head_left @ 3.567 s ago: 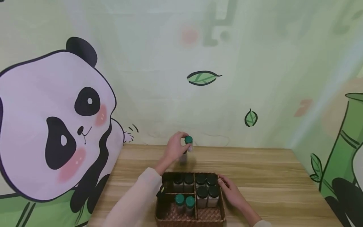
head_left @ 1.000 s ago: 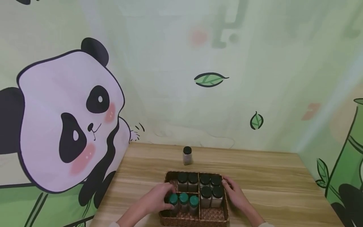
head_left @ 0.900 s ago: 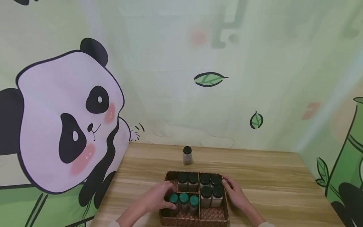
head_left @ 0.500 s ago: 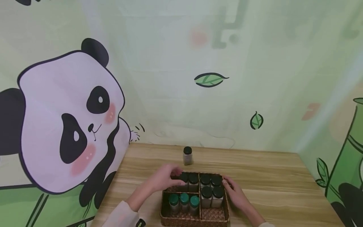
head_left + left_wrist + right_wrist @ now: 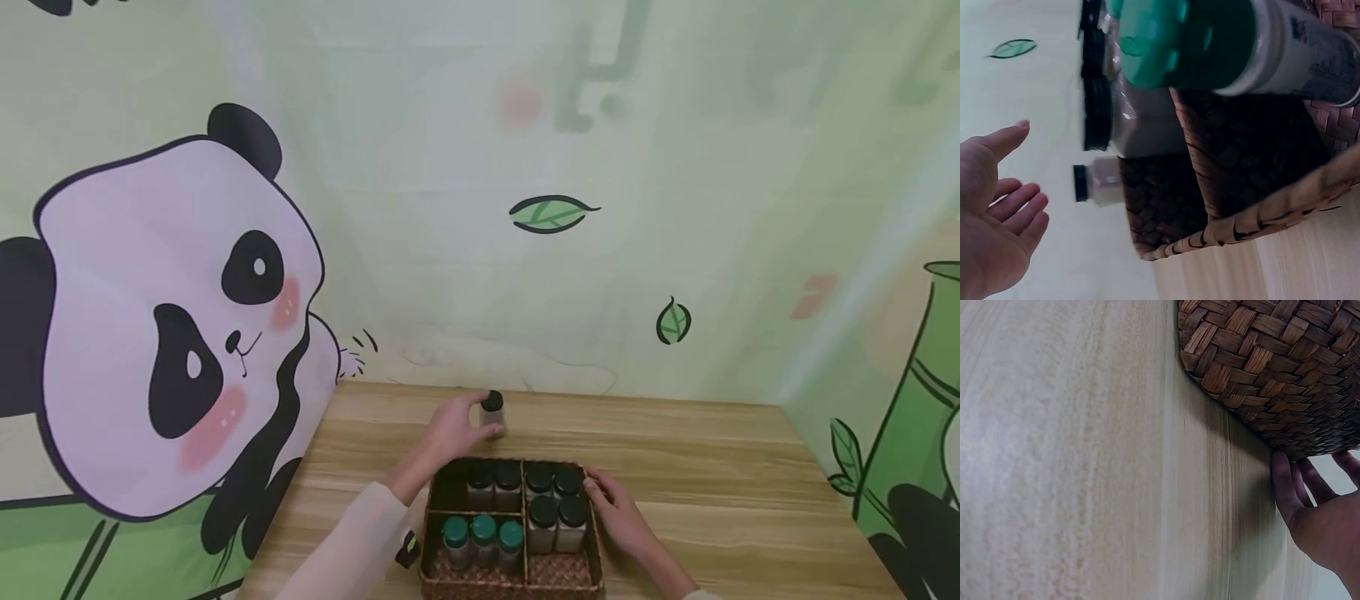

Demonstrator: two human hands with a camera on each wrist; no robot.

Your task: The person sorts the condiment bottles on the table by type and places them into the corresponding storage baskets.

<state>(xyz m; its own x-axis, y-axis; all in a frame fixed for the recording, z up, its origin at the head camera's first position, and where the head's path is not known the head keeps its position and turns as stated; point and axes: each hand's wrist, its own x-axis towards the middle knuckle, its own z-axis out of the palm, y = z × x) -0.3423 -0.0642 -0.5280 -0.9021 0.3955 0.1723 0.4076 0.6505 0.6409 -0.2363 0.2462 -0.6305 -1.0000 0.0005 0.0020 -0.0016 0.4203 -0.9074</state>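
A small clear jar with a black lid (image 5: 492, 402) stands upright on the table behind the woven basket (image 5: 510, 590). My left hand (image 5: 452, 429) reaches over to it, thumb and fingers spread on either side of the jar in the head view. In the left wrist view that hand (image 5: 997, 206) shows fingers apart, with nothing in them. My right hand (image 5: 621, 515) rests at the basket's back right corner. Its nearly straight fingers (image 5: 1284, 481) touch the woven outer wall in the right wrist view.
Three teal-capped bottles (image 5: 483, 533) stand in the basket's front left compartment. Two black-lidded jars (image 5: 495, 487) are in the back left one, several more black-lidded jars (image 5: 555, 517) in the right one. A panda-printed backdrop (image 5: 450, 250) rises behind the table (image 5: 697, 467).
My left hand set a teal-capped bottle into the front left compartment, let go, and moved back over the basket to the black-lidded jar. The right hand has stayed at the corner.
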